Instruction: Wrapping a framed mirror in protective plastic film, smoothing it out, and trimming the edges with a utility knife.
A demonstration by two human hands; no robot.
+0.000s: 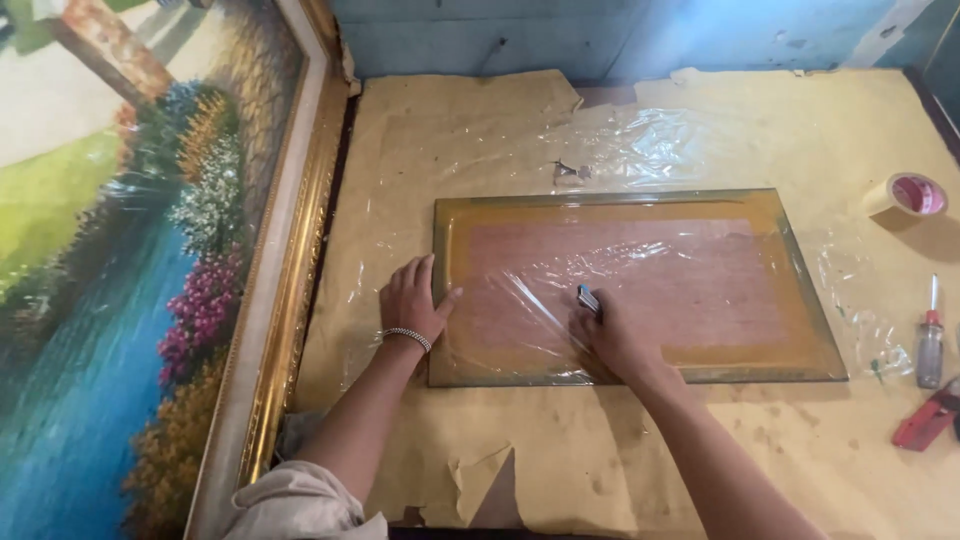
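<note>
One small tool half-hidden by right hand

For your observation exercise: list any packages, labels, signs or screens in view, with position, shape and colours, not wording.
Tape roll: far right on the brown paper, round, cream tape, with a red-and-white label disc in its core.
No packages, signs or screens are in view.

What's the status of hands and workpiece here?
Left hand flat on glass pane edge. Right hand grips small blade tool on it. Loose plastic film behind.
</note>
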